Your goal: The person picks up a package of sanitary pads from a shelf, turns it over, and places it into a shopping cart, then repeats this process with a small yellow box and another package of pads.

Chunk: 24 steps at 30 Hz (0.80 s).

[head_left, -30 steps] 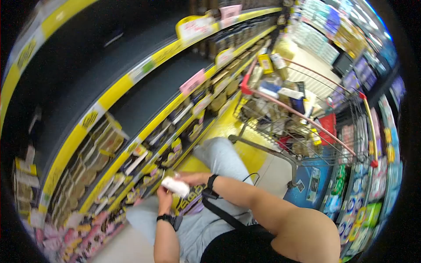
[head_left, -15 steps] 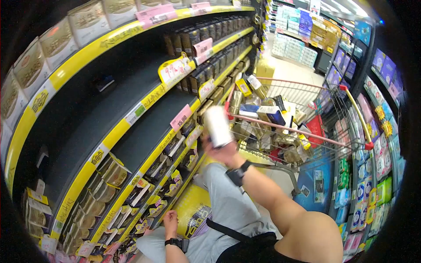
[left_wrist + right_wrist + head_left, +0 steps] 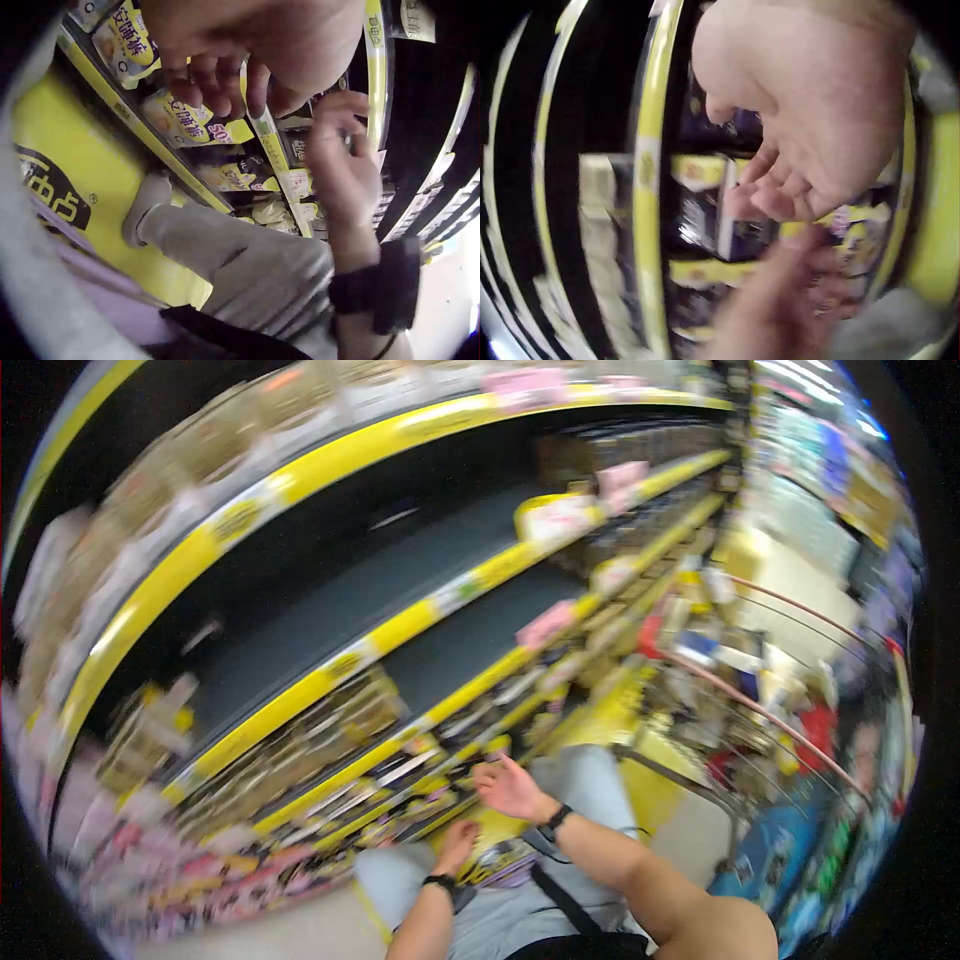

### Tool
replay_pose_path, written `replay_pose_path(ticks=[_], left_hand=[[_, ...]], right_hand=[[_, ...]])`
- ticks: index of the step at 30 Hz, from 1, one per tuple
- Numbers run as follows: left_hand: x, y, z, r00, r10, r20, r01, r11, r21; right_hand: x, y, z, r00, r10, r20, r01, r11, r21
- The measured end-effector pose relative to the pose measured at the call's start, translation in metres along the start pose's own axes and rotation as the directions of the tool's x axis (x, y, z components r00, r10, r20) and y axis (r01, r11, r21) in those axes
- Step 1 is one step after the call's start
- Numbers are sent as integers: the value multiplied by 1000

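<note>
My right hand [image 3: 512, 790] hovers in front of the lower shelves, palm facing in and fingers loosely bent, with nothing in it. Close beside it, lower and to the left, is my left hand [image 3: 458, 845], also bare of any object, its fingers slightly curled. In the left wrist view the left palm [image 3: 262, 45] fills the top, and the right hand [image 3: 341, 165] is near its fingertips. Behind them, purple-and-yellow packs [image 3: 176, 116] line the low shelf. The right wrist view shows dark packs [image 3: 697, 214] past the right palm [image 3: 810, 97].
A long shelf unit with yellow edge strips [image 3: 345, 665] runs along the left. A wire shopping cart [image 3: 760, 710] loaded with boxes and packs stands to the right. My bent leg [image 3: 590, 790] is between shelf and cart, over yellow floor covering [image 3: 82, 142].
A second ago both hands were at a white item; then the right hand raised it toward the cart side. Now that hand is back near the left without it. The head view has turned left.
</note>
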<state>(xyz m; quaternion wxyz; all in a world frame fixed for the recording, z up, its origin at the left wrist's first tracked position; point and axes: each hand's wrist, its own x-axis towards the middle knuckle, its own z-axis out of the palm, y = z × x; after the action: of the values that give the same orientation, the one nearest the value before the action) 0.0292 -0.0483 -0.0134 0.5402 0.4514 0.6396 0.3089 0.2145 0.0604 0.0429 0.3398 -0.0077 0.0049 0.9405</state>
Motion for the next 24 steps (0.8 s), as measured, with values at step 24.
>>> replay_pose_path(ticks=[24], left_hand=[[-59,160,-172,646,610,-459,-300,756,581]], right_hand=[[43,47,-75,913,-66,-403,-346,398,-850]])
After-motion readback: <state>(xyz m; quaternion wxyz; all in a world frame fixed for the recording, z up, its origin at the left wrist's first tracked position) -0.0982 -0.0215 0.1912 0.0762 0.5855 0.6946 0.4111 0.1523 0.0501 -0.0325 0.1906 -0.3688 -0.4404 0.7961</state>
